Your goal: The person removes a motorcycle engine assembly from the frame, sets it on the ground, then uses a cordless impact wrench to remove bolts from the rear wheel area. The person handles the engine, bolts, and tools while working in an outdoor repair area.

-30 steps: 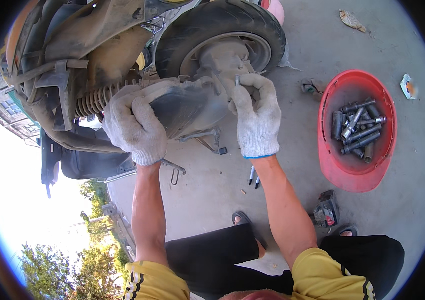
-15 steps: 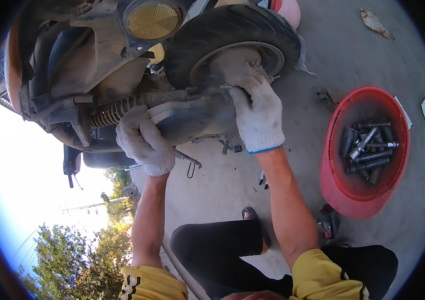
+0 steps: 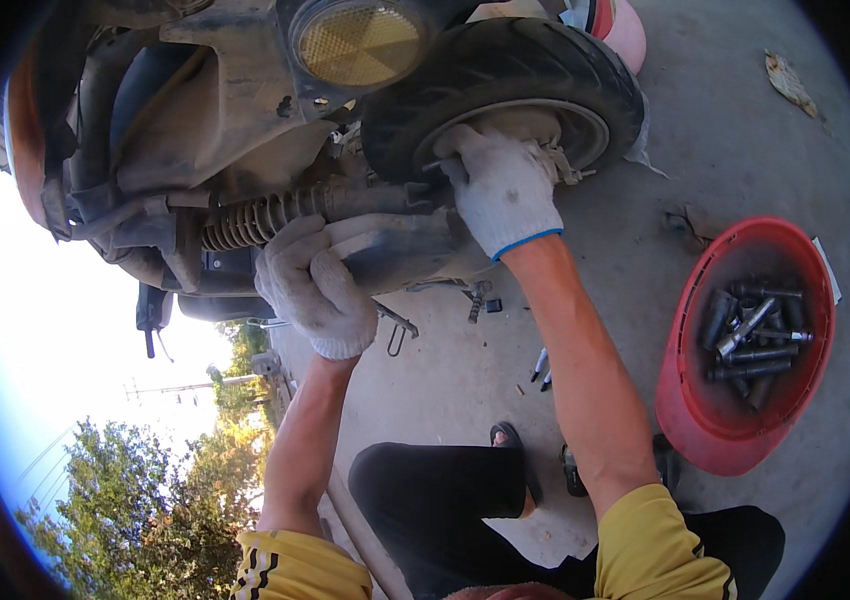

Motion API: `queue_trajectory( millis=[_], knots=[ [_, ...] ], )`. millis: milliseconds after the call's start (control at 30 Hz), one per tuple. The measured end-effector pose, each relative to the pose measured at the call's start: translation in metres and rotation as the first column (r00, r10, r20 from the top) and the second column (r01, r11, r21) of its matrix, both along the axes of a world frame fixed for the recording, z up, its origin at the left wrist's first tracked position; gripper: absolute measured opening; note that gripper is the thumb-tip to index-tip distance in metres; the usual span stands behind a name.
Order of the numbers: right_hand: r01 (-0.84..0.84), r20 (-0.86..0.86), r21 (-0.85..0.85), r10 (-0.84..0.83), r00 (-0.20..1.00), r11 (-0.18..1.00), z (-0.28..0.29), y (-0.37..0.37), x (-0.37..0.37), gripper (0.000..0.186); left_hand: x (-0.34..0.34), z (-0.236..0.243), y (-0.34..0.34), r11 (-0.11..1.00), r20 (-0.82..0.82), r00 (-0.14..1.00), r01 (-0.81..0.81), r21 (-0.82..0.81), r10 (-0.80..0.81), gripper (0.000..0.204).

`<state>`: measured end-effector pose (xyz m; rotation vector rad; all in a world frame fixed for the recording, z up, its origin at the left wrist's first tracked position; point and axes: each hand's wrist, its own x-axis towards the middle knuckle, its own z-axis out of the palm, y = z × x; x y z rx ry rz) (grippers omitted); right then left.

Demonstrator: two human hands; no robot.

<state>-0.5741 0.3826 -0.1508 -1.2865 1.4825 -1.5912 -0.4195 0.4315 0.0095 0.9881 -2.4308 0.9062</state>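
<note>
While our gloved right hand [image 3: 507, 192] reaches in at the hub [image 3: 520, 124] of a scooter's black-tyred wheel [image 3: 505, 62], our left hand [image 3: 317, 292] curls against the near edge of a dark casing [image 3: 395, 250]. Both hands wear white knit gloves [image 3: 523, 218], the right one edged in blue at the wrist. We see the left fingers folded well in, but cannot tell whether they have hold of anything; the right hand is partly closed, its fingers bent toward the dusty metal, and we cannot tell what, if anything, it grips. The wheel stands at top centre, just beyond the right hand. Past the left hand we see a coil spring [image 3: 255, 222], with a round amber reflector [image 3: 360, 42] above. To our right, an upturned red helmet [image 3: 685, 425] rests on the grey floor [image 3: 605, 290], dark metal sockets [image 3: 753, 356] heaped inside. Two white pens [image 3: 542, 363] with black ends lie beside our right forearm [image 3: 585, 370], near a sandalled foot [image 3: 507, 440]. Farther out, a crumpled scrap [image 3: 790, 82] lies at upper right, and leafy trees [image 3: 145, 520] rise at lower left.
</note>
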Motion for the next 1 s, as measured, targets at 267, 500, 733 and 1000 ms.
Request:
queue_trajectory(
  millis=[267, 500, 733, 1000],
  knots=[
    [-0.023, 0.056, -0.056, 0.026, 0.998, 0.998, -0.015, -0.012, 0.017, 0.018, 0.000, 0.000, -0.001, 1.000, 0.002, 1.000, 0.023, 0.016, -0.023, 0.021],
    [0.278, 0.527, -0.035, -0.218, 0.821, 0.960, -0.011, 0.041, 0.014, 0.011, 0.002, 0.003, -0.002, 0.999, -0.009, 0.999, 0.036, 0.041, -0.035, 0.013],
    [0.001, 0.803, 0.189, -0.155, 0.576, 0.982, -0.021, 0.082, 0.064, 0.016, 0.006, -0.006, -0.010, 0.994, -0.023, 0.996, 0.083, 0.071, -0.081, 0.028],
    [0.053, 0.669, 0.230, -0.198, 0.717, 0.972, -0.021, 0.088, 0.063, 0.019, 0.007, -0.005, -0.008, 0.999, -0.012, 0.998, -0.054, 0.004, 0.054, 0.052]
  ],
)
